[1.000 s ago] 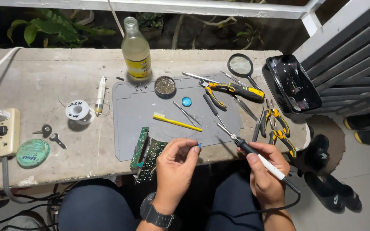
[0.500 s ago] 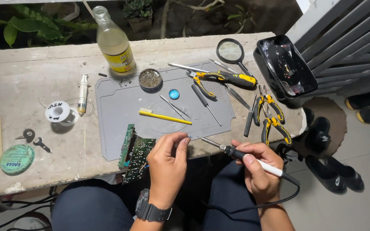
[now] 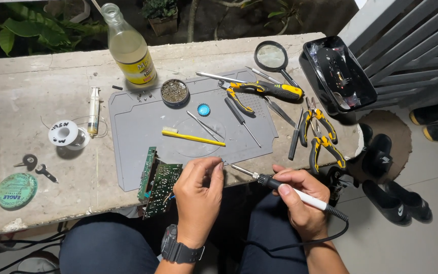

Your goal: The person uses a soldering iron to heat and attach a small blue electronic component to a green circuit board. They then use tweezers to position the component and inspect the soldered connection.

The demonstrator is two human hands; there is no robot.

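Note:
My left hand [image 3: 198, 195] hovers at the near edge of a grey work mat [image 3: 143, 127], fingers pinched together on something too small to make out. Just left of it a green circuit board [image 3: 159, 182] stands tilted against the table edge. My right hand [image 3: 300, 200] grips a soldering iron [image 3: 285, 189] with a white handle and black collar. Its metal tip points left toward my left fingertips. A black cord runs from the handle past my wrist.
On the mat lie a yellow toothbrush [image 3: 192, 136], tweezers, a screwdriver, a blue cap and a round tin [image 3: 174, 92]. A glass bottle [image 3: 129, 48], magnifier [image 3: 272, 57], pliers [image 3: 318, 132], solder spool [image 3: 64, 134] and black tray [image 3: 338, 73] stand around. Shoes sit on the floor at right.
The view has shifted so the table sits higher and left. My hands have stayed close together at the mat's near edge, iron tip still aimed at my left fingers.

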